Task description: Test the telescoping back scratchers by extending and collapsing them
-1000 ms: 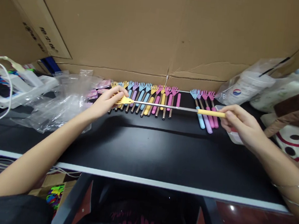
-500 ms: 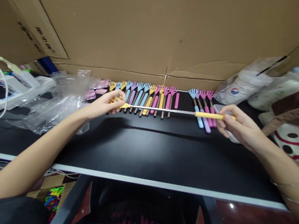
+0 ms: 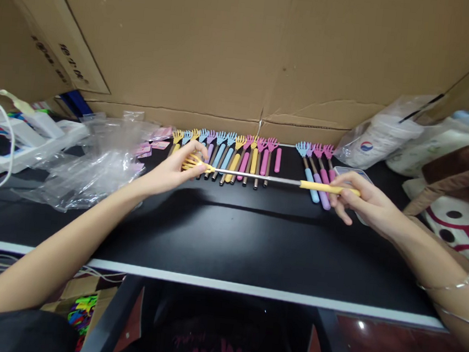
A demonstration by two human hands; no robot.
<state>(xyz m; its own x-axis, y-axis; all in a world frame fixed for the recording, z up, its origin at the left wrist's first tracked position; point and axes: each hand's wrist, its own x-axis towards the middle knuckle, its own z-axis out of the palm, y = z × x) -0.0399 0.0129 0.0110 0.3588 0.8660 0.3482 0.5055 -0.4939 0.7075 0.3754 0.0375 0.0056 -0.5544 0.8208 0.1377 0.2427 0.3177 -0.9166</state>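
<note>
A yellow telescopic back scratcher point(image 3: 261, 177) is stretched out level above the black table, its metal rod partly extended. My left hand point(image 3: 179, 166) is closed on its yellow claw end, fingers around the prongs. At the other end, my right hand point(image 3: 363, 196) pinches the yellow handle between thumb and fingers, with the lower fingers loosely apart. Behind the rod lies a row of back scratchers point(image 3: 228, 156) in yellow, blue, purple and pink. A smaller group of back scratchers point(image 3: 317, 175) lies further right, near my right hand.
Clear plastic bags point(image 3: 90, 167) and pink cards lie at the left beside a white rack point(image 3: 30, 142). A bagged cup point(image 3: 381, 137), a clear plastic box point(image 3: 354, 174) and a bottle point(image 3: 440, 146) stand at right. Cardboard point(image 3: 214, 41) walls the back. The table's pale edge point(image 3: 224, 285) runs along the front.
My left hand has shifted slightly right with the claw end, and my right hand slightly left with the handle. The lower fingers of my right hand have loosened. The view has moved slightly.
</note>
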